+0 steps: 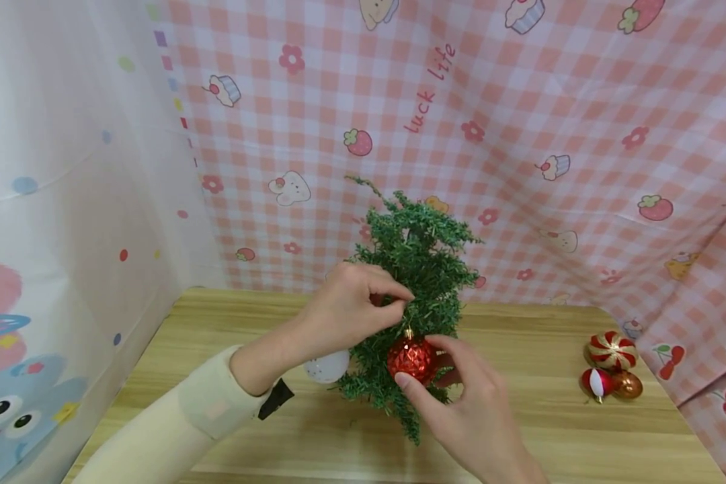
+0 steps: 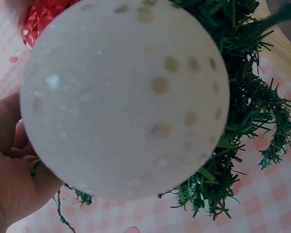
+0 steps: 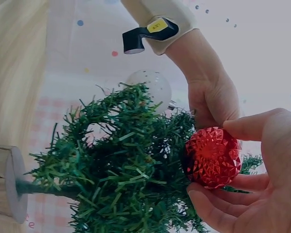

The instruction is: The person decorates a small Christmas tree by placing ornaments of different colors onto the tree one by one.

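Observation:
A small green artificial Christmas tree (image 1: 420,249) stands on the table in the head view. My right hand (image 1: 474,410) holds a faceted red bauble (image 1: 413,361) against the front of the tree, thumb and fingers around its sides. Just above the bauble's gold cap, the thumb and forefinger of my left hand (image 1: 351,302) meet in a pinch among the twigs, at the hanging string, which hardly shows. A frosted white bauble (image 2: 121,111) with gold dots hangs on the tree's left side, below my left wrist, and fills much of the left wrist view.
Several loose baubles lie together at the table's right: a red and gold striped one (image 1: 613,350), a red and white one (image 1: 597,383) and a copper one (image 1: 628,386). The tree's round wooden base (image 3: 19,184) shows in the right wrist view. Pink checked cloth (image 1: 314,121) hangs behind.

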`<state>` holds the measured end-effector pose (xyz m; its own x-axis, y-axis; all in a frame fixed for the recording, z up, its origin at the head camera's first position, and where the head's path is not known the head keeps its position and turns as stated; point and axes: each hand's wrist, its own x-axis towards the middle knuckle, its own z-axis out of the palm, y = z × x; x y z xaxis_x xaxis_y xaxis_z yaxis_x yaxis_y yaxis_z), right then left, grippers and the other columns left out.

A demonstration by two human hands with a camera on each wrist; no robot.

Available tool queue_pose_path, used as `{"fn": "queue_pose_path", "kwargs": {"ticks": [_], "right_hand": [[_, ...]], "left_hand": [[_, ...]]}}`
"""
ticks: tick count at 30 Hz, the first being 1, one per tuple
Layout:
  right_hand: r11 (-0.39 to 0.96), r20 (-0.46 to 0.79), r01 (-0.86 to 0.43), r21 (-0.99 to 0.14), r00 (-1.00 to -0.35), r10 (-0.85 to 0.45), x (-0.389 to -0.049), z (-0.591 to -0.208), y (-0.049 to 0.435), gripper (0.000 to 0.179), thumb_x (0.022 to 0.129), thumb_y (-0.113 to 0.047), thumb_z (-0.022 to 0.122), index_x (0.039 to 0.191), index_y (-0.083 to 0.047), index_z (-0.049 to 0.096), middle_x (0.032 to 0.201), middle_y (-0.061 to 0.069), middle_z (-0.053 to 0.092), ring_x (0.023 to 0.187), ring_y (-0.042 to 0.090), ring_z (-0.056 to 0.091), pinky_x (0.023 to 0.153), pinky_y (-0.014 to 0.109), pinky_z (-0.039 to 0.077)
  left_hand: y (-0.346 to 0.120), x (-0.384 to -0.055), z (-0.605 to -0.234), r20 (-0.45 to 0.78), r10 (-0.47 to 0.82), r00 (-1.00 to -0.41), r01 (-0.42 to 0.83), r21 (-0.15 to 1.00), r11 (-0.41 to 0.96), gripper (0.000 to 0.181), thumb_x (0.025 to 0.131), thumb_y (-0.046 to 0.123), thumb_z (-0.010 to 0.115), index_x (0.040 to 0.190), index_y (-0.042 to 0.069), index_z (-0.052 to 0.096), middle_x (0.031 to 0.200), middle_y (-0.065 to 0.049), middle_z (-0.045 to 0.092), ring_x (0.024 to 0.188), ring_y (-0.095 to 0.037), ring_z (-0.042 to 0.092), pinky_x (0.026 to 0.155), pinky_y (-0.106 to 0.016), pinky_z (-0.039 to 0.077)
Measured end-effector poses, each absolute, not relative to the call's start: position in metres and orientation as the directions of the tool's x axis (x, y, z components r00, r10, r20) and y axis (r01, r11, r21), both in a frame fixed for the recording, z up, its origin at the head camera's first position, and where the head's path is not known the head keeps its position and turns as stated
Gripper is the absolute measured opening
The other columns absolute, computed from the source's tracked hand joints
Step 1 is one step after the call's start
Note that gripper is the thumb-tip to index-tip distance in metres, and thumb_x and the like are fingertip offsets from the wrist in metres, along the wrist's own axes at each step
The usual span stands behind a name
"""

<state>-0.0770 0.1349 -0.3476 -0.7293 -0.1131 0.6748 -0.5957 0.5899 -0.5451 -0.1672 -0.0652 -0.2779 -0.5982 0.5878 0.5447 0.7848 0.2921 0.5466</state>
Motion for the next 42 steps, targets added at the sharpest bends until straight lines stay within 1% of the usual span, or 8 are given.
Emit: {"fn": "queue_pose_path", "kwargs": {"ticks": [7, 14, 18, 24, 32, 37, 40, 42], "right_hand": [[0.611, 0.657, -0.570, -0.550, -0.747, -0.105, -0.076, -0.350, 0.133, 0.052, 0.077, -0.013, 0.095, 0.121, -0.006, 0.068, 0.106, 0.000, 0.072, 0.081, 0.009, 0.068, 0.061, 0.025, 0.058], [0.631, 0.647, -0.561, -0.535, -0.753, -0.121, -0.077, -0.355, 0.132, 0.059, 0.073, -0.017, 0.098, 0.120, -0.004, 0.067, 0.105, 0.003, 0.071, 0.083, 0.009, 0.068, 0.061, 0.024, 0.058], [0.639, 0.643, -0.552, -0.536, -0.757, -0.115, -0.078, -0.357, 0.132, 0.060, 0.071, -0.018, 0.099, 0.119, -0.004, 0.066, 0.105, 0.003, 0.070, 0.083, 0.008, 0.068, 0.062, 0.023, 0.058], [0.639, 0.656, -0.562, -0.525, -0.746, -0.118, -0.080, -0.358, 0.132, 0.063, 0.068, -0.019, 0.101, 0.119, -0.005, 0.066, 0.104, 0.002, 0.069, 0.082, 0.008, 0.068, 0.061, 0.023, 0.058], [0.634, 0.632, -0.546, -0.547, -0.767, -0.115, -0.080, -0.359, 0.133, 0.063, 0.068, -0.021, 0.101, 0.119, -0.008, 0.066, 0.106, 0.000, 0.069, 0.084, 0.008, 0.067, 0.062, 0.027, 0.060], [0.615, 0.652, -0.576, -0.538, -0.747, -0.129, -0.080, -0.360, 0.136, 0.062, 0.068, -0.017, 0.101, 0.119, -0.006, 0.066, 0.107, 0.000, 0.070, 0.084, 0.007, 0.068, 0.062, 0.028, 0.060], [0.604, 0.673, -0.602, -0.521, -0.725, -0.142, -0.079, -0.360, 0.138, 0.062, 0.067, -0.013, 0.100, 0.119, -0.005, 0.066, 0.106, 0.000, 0.070, 0.083, 0.008, 0.068, 0.063, 0.028, 0.060], [0.600, 0.682, -0.613, -0.515, -0.717, -0.146, -0.079, -0.359, 0.140, 0.062, 0.067, -0.012, 0.100, 0.119, -0.005, 0.067, 0.106, -0.001, 0.070, 0.082, 0.009, 0.068, 0.063, 0.026, 0.060]], "left_hand": [[-0.066, -0.168, -0.279, 0.554, 0.596, -0.581, 0.797, 0.537, 0.278, 0.017, 0.094, -0.001, 0.068, 0.102, 0.003, 0.083, 0.094, -0.005, 0.079, 0.057, -0.001, 0.047, 0.051, -0.022, 0.042], [-0.069, -0.168, -0.280, 0.579, 0.603, -0.548, 0.824, 0.496, 0.273, 0.016, 0.093, -0.001, 0.070, 0.100, 0.004, 0.084, 0.093, -0.004, 0.079, 0.071, -0.004, 0.061, 0.063, -0.025, 0.051], [-0.070, -0.168, -0.281, 0.591, 0.607, -0.531, 0.838, 0.475, 0.270, 0.015, 0.093, 0.000, 0.071, 0.100, 0.004, 0.084, 0.094, -0.004, 0.079, 0.077, -0.007, 0.065, 0.066, -0.026, 0.053], [-0.071, -0.168, -0.282, 0.597, 0.608, -0.524, 0.839, 0.483, 0.250, 0.015, 0.093, -0.002, 0.071, 0.100, 0.003, 0.083, 0.095, -0.005, 0.079, 0.079, -0.009, 0.066, 0.064, -0.025, 0.052], [-0.073, -0.167, -0.283, 0.600, 0.614, -0.514, 0.840, 0.495, 0.220, 0.015, 0.093, -0.002, 0.071, 0.100, 0.003, 0.083, 0.096, -0.004, 0.079, 0.080, -0.008, 0.065, 0.067, -0.025, 0.053], [-0.075, -0.166, -0.283, 0.619, 0.610, -0.494, 0.853, 0.482, 0.202, 0.014, 0.092, -0.002, 0.073, 0.101, 0.002, 0.083, 0.096, -0.004, 0.079, 0.081, -0.007, 0.066, 0.078, -0.028, 0.054], [-0.077, -0.165, -0.284, 0.626, 0.607, -0.489, 0.858, 0.471, 0.206, 0.014, 0.092, -0.002, 0.074, 0.101, 0.003, 0.083, 0.096, -0.003, 0.079, 0.084, -0.009, 0.068, 0.094, -0.036, 0.055], [-0.079, -0.165, -0.285, 0.631, 0.604, -0.487, 0.861, 0.462, 0.212, 0.014, 0.091, -0.002, 0.074, 0.101, 0.004, 0.083, 0.097, -0.003, 0.079, 0.088, -0.010, 0.069, 0.106, -0.044, 0.052]]}}
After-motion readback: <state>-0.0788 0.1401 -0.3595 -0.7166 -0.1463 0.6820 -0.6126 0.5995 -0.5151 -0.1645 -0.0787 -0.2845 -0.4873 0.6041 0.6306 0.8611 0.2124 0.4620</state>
